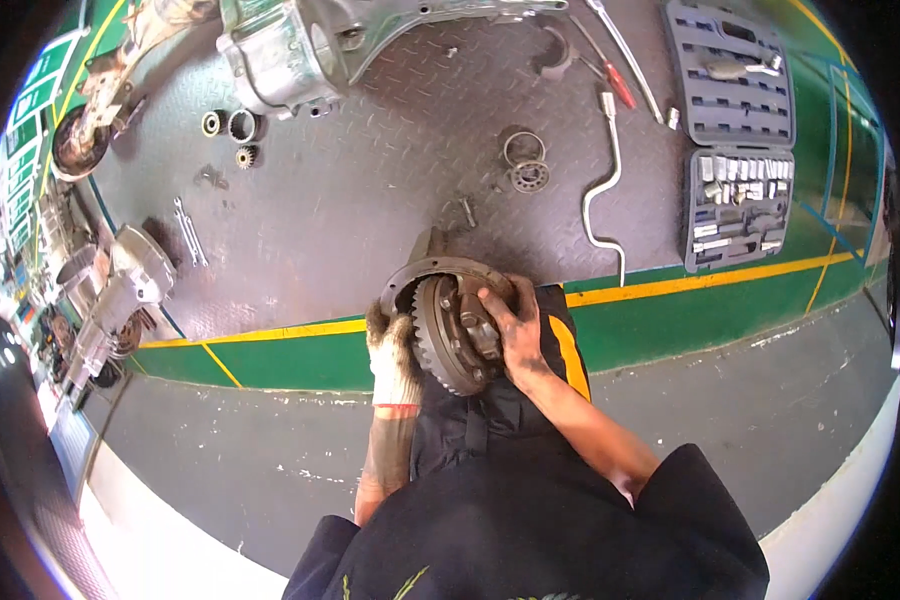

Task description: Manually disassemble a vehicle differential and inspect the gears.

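At the near edge of the bench I hold a greasy differential (442, 325), its toothed ring gear tilted toward me inside a round flanged housing (452, 264). My left hand (396, 362), in a dirty white work glove, is closed on its left side, the fingertips partly hidden by the housing. On the opposite side my right hand (519, 332), bare and smeared with grease, wraps the housing with the thumb over the front. Just beyond the housing lies a small bolt-like piece (467, 212). Farther off are a bearing (530, 177) and a thin metal ring (523, 148).
A large cast gear case (282, 62) stands at the back, with small gears (247, 157) nearby. Two spanners (189, 232) lie left. Rightward are a cranked speed handle (600, 190), a red-handled screwdriver (620, 86) and an unfolded socket set case (692, 210). More castings (142, 265) stand far left.
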{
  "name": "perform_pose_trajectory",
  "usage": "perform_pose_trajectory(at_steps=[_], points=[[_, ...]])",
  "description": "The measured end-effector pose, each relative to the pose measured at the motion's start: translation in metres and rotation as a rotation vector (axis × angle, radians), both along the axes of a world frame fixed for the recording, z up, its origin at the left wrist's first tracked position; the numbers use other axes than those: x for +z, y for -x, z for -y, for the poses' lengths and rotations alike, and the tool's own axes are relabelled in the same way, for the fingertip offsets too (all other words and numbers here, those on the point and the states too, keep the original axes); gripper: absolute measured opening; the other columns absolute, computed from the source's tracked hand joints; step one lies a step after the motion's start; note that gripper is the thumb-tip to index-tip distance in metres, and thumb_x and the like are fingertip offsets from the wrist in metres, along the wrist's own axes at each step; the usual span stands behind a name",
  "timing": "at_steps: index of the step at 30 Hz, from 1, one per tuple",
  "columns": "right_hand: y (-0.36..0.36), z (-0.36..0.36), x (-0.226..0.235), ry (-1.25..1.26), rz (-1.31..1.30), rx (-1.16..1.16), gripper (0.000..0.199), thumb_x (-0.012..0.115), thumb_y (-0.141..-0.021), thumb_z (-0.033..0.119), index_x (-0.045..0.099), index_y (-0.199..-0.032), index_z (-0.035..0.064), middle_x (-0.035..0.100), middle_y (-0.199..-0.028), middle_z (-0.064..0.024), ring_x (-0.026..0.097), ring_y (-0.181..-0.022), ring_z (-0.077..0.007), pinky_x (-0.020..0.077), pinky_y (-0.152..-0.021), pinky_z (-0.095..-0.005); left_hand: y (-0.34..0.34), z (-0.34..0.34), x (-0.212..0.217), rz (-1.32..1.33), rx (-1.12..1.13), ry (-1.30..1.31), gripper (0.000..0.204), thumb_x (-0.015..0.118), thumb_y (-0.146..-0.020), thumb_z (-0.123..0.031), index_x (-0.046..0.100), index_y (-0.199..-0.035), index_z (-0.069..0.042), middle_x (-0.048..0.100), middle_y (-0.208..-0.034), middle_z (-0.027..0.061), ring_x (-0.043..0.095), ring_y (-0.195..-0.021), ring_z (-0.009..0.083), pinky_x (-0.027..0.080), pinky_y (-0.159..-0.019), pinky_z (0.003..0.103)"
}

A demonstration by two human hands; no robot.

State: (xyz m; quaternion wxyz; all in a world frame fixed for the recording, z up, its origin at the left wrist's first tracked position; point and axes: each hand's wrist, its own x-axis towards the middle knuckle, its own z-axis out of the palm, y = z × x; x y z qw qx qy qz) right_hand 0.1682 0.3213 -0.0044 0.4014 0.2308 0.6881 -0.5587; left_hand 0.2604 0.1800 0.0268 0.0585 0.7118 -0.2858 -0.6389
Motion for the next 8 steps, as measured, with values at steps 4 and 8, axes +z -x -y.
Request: perform_pose_trajectory(at_steps=[4, 8], points=[[0.002, 0.007, -0.006, -0.078, -0.241, 0.159, 0.050, 0.084, -0.089, 0.032, 0.061, -0.118, -0.0019, 0.062, -0.115, -0.0157, 0.061, -0.105, -0.0293, 0.0494, -0.095, -0.0425, 0.002, 0.004, -0.003, -0.096, 0.007, 0.015, 0.046, 0.057, -0.090, 0.000, 0.058, -0.136, -0.004, 0.066, -0.107, 0.0050, 0.060, -0.090, 0.0149, 0.053, -0.078, 0.028], [0.002, 0.020, 0.001, -0.079, -0.051, 0.018, 0.053, 0.085, -0.088, 0.034, 0.063, -0.119, -0.0024, 0.062, -0.116, -0.0165, 0.061, -0.107, -0.0301, 0.0495, -0.096, -0.0424, -0.001, 0.011, -0.004, -0.018, 0.043, 0.011, 0.045, 0.058, -0.091, -0.001, 0.058, -0.136, -0.004, 0.066, -0.108, 0.0052, 0.060, -0.089, 0.0147, 0.053, -0.078, 0.027]])
